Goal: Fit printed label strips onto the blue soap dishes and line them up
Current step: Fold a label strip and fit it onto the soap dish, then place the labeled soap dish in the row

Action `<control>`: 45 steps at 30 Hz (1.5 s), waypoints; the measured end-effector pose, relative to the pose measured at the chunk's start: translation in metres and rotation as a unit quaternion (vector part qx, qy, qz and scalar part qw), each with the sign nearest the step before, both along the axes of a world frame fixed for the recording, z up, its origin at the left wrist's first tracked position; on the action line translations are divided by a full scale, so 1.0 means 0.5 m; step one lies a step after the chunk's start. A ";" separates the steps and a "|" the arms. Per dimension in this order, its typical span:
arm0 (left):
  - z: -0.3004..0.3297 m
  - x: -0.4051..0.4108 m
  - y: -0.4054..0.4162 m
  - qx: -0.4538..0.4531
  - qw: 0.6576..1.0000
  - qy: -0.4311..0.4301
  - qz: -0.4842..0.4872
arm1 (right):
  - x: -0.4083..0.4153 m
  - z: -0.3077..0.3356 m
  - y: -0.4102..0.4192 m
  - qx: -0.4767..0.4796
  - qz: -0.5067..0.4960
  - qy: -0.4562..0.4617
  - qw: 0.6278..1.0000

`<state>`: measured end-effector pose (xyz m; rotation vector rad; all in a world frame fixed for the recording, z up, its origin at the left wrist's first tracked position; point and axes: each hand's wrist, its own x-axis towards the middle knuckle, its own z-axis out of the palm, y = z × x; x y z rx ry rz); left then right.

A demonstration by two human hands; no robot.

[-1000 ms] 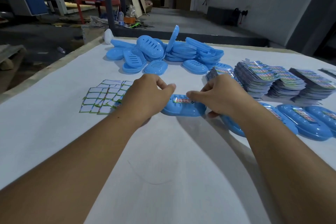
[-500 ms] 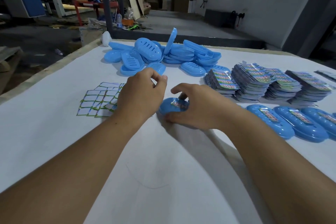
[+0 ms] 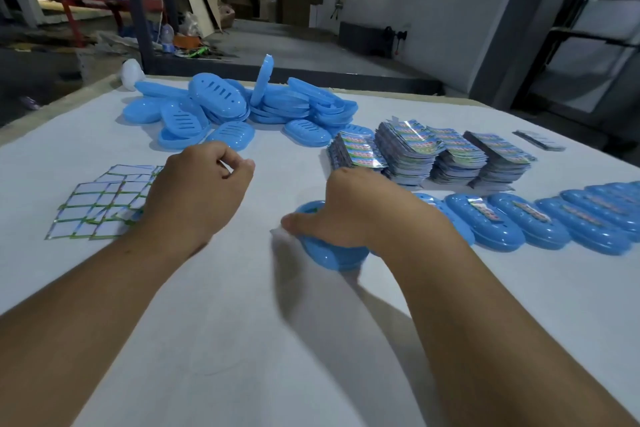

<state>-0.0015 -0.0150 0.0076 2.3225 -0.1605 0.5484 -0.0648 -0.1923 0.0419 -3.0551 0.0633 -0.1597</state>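
My right hand (image 3: 360,211) grips a blue soap dish (image 3: 332,255) from above at the middle of the white table (image 3: 242,340); the hand hides the dish's top. Just to its right runs a row of labelled blue dishes (image 3: 540,222), side by side toward the right edge. My left hand (image 3: 197,198) hovers left of the dish with fingers loosely curled and holds nothing I can see. Beneath it lies a sheet of small white labels with green borders (image 3: 100,201). Stacks of printed label strips (image 3: 426,156) stand behind the row.
A heap of unlabelled blue soap dishes (image 3: 239,111) lies at the back of the table. A small flat stack of strips (image 3: 538,140) sits at the far right. Beyond the table's far edge are a dark steel post (image 3: 136,3) and floor clutter.
My right hand has swung the dish round and drawn it rightward toward the labelled row. My left hand has let go of the dish and drawn back to the left.
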 end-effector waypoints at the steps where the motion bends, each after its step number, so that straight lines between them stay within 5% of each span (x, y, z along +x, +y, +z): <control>1: 0.002 -0.001 0.000 0.001 1.000 0.002 0.000 | 0.001 0.001 -0.004 0.006 -0.003 0.002 1.000; 19: 0.006 -0.005 0.000 -0.002 1.000 0.011 -0.027 | 0.005 0.009 -0.039 0.037 -0.034 0.028 0.998; 26: 0.003 -0.007 0.000 0.006 0.999 0.034 -0.029 | 0.028 -0.011 -0.019 0.089 0.040 -0.005 0.995; 36: -0.007 0.004 0.002 0.076 0.997 0.024 0.004 | 0.037 -0.037 0.015 0.067 0.098 -0.048 0.992; 45: 0.012 0.182 0.013 0.279 0.954 0.079 0.070 | 0.044 -0.042 0.008 0.083 0.087 -0.022 0.993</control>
